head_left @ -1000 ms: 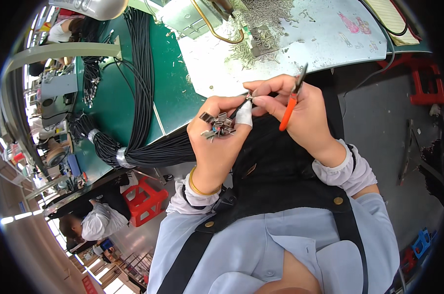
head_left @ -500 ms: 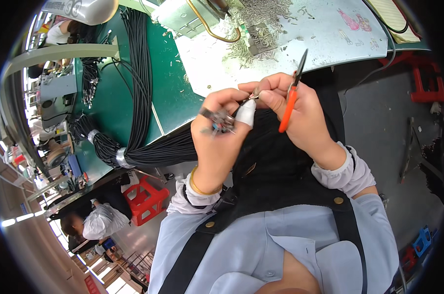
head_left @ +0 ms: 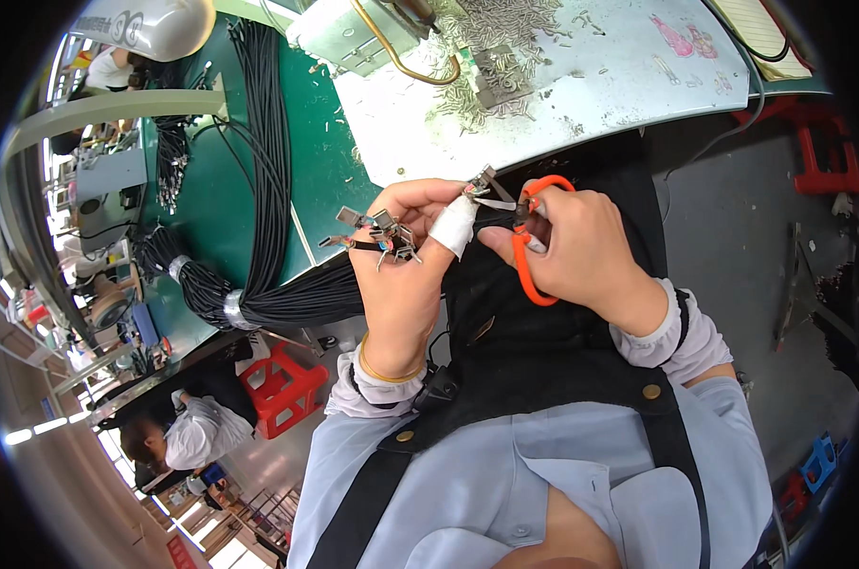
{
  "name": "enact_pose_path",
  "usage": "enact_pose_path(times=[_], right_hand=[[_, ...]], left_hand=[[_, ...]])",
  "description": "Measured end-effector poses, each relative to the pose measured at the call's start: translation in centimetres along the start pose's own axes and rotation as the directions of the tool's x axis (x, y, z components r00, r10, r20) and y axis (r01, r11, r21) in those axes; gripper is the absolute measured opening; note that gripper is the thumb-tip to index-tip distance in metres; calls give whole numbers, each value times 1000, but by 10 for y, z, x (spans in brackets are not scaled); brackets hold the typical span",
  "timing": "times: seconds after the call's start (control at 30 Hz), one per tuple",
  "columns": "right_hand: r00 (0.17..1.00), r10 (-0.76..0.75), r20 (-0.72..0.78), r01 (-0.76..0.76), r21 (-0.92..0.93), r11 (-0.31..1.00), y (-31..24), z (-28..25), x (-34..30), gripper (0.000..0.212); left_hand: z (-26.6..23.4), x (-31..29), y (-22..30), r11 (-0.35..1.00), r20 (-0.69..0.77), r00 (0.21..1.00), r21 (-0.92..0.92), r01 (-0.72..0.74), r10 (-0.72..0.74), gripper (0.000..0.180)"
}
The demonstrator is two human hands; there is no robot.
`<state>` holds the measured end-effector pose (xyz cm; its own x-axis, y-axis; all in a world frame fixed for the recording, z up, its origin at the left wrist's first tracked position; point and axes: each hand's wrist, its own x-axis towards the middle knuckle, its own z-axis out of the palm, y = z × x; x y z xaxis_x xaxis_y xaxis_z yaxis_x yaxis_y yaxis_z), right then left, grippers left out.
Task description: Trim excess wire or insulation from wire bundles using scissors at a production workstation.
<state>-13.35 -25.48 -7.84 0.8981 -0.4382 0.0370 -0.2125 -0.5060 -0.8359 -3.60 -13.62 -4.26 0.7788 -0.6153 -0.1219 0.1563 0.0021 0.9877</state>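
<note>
My left hand (head_left: pixel 396 284) is closed round black cables whose metal connectors (head_left: pixel 382 232) stick out over its back. Its thumb wears a white wrap (head_left: pixel 454 226). Between that thumb and the fingers one cable end is pinched, with a metal connector (head_left: pixel 484 178) and some reddish wire at its tip. My right hand (head_left: pixel 591 242) grips orange-handled scissors (head_left: pixel 528 270). Their blades (head_left: pixel 496 203) point left and reach the pinched cable end; whether they touch the wire is too small to tell. A long bundle of black cables (head_left: pixel 306 294) runs leftward from my left hand.
A green table (head_left: pixel 320 171) carries more black cables (head_left: pixel 264 142) and a pale machine (head_left: pixel 354 43). Many small metal pieces (head_left: pixel 505 62) lie heaped on a white board (head_left: pixel 629 90). Red stools (head_left: pixel 287 389) stand at lower left and far right. A co-worker (head_left: pixel 197 431) sits at lower left.
The scissors have swung from lying upright in my right hand to pointing left, blades at the cable end. My right fingers have left that end. The left hand has shifted slightly left.
</note>
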Motion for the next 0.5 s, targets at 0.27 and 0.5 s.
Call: enact_pose_path(times=[0.27,0.5], right_hand=[[996,-27,-82,27,-8,1000,1,11,0,37],[973,227,44,-218,502,837,11,9,6,28]], left_hand=[[0,4,-1,999,17,1000,27,-21,20,15],[-17,52,-3,916,234,925,-202,346,-298,12]])
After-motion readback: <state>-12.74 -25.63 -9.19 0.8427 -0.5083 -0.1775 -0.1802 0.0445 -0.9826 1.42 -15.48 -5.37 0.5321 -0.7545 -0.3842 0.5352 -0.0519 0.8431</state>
